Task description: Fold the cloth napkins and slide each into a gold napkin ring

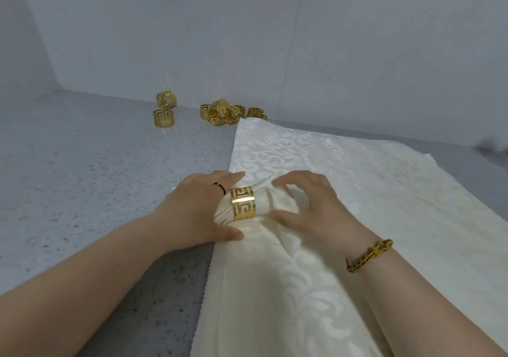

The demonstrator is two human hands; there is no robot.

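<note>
**Shiny metal, soft damask**

The gold napkin ring (243, 203) gleams: polished metal, mirror-bright. The rolled napkin (268, 201) is cream woven cloth, its damask pattern catching a satin sheen. The countertop (96, 169) looks like speckled grey stone, smooth and matt. The bracelet (369, 255) is braided cord.

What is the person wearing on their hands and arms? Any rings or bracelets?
No sleeves show; both forearms are bare. The left hand has a thin dark ring on one finger. The right hand is plain, but its wrist carries a braided yellow cord bracelet flecked with red and green.
</note>
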